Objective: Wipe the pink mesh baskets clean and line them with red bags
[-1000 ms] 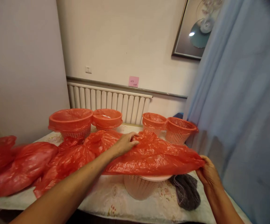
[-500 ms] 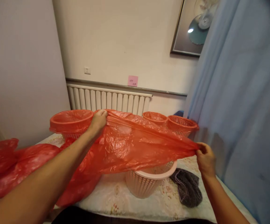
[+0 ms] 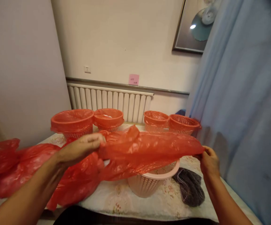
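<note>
A thin red plastic bag (image 3: 149, 148) is stretched sideways between my two hands, above a pale pink slotted basket (image 3: 144, 186). My left hand (image 3: 90, 143) is closed at the bag's left end, with its fingertips partly hidden by the film. At the far right end, my right hand (image 3: 209, 161) pinches a corner of the bag. The bag covers the back left of the basket's rim, while the front right rim shows. Below my left hand lies a full-looking red plastic bag (image 3: 79, 184) on the patterned cloth.
Red-lined baskets stand along the back: a large one (image 3: 72, 122), another beside it (image 3: 108, 118), and two at right (image 3: 156, 120). A dark grey cloth (image 3: 191, 187) lies right of the pink basket. A blue curtain (image 3: 238, 109) hangs close on the right; a radiator (image 3: 112, 100) is behind.
My left hand has come down and slightly left, turning flatter. The stretched bag has dropped and narrowed, uncovering the second basket at the back. My right hand stays at its corner.
</note>
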Tool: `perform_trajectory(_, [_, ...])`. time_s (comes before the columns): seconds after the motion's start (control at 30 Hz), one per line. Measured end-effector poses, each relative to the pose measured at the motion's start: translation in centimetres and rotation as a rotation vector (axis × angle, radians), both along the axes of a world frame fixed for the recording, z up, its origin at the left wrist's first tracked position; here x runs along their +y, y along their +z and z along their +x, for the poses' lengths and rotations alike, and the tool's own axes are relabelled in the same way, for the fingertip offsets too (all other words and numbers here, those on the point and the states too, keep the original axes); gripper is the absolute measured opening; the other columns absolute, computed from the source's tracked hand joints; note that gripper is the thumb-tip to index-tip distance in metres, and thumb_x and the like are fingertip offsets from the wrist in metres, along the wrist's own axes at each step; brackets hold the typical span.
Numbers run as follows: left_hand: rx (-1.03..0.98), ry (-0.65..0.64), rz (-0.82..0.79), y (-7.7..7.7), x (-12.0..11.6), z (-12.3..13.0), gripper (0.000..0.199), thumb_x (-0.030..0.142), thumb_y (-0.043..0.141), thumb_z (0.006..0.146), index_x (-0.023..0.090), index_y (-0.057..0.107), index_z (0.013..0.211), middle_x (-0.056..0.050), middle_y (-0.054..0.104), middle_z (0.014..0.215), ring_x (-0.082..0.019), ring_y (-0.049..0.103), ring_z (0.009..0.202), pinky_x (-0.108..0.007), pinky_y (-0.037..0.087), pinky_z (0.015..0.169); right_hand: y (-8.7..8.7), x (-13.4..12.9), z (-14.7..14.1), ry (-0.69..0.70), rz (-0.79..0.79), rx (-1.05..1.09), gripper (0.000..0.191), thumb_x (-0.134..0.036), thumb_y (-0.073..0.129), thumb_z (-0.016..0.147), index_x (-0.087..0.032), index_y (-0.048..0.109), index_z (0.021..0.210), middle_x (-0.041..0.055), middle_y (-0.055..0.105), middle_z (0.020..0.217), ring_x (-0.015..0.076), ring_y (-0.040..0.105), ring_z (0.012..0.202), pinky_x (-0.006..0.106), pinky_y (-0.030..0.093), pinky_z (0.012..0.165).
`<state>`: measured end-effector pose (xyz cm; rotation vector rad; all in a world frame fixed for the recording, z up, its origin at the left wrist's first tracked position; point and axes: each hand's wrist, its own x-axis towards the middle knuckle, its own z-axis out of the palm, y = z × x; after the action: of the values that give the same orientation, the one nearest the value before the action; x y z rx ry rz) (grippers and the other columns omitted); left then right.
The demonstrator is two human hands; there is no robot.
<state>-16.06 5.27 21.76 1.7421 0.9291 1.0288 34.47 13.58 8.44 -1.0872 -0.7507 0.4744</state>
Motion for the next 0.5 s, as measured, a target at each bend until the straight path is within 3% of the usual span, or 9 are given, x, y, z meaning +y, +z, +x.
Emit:
perform_trajectory(0.07, [0.320,-0.220,-0.103,-0.5,-1.2,-0.6,0.013,0.033,0.061,0.080,0.022,0.067,0.078,0.000,0.062,0.079,-0.018,0.056,0.077,-0.026,0.045,0.072,-0.6,0.1,0.2,-0.021,0.054,0.026,0.029,-0.028,0.069,0.058,-0.019,0.062,0.084,-0.0043,0.061,0.069,0.0104,0.055,0.055,0.023,0.046,0.053])
perform_trajectory(0.13, [0.510,-0.305,-0.118,-0.4,-1.7,-0.7,0.015,0.031,0.059,0.081,0.024,0.070,0.088,-0.001,0.065,0.088,-0.021,0.057,0.085,-0.029,0.045,0.078,-0.9,0.0,0.3,-0.043,0.086,-0.004,0.029,-0.029,0.072,0.057,-0.019,0.062,0.082,-0.0042,0.061,0.069,0.0103,0.054,0.057,0.022,0.046,0.053])
perform_trajectory(0.2, [0.527,-0.258,-0.072,0.0,-1.5,-0.4,0.017,0.031,0.055,0.083,0.024,0.069,0.090,-0.001,0.066,0.089,-0.021,0.059,0.084,-0.029,0.045,0.076,-1.1,-0.1,0.3,-0.045,0.111,-0.020,0.029,-0.030,0.074,0.056,-0.019,0.062,0.081,-0.0037,0.062,0.069,0.0111,0.055,0.058,0.022,0.046,0.053])
perform_trajectory(0.4, [0.285,0.157,0.191,1.2,-0.1,2.9,0.017,0.034,0.052,0.084,0.022,0.062,0.089,0.000,0.064,0.077,-0.018,0.061,0.071,-0.030,0.049,0.067,-1.4,-0.1,0.4,-0.019,0.138,0.065,0.030,-0.028,0.074,0.056,-0.018,0.063,0.082,-0.0037,0.062,0.073,0.0090,0.055,0.060,0.020,0.046,0.054])
perform_trajectory(0.5, [0.361,0.110,0.360,1.7,0.2,5.0,0.026,0.026,0.055,0.079,0.024,0.064,0.104,-0.004,0.067,0.106,-0.023,0.060,0.097,-0.036,0.047,0.086,-1.4,0.0,0.6,0.011,0.135,0.077,0.032,-0.026,0.075,0.054,-0.018,0.063,0.082,-0.0033,0.063,0.074,0.0091,0.055,0.061,0.019,0.046,0.055])
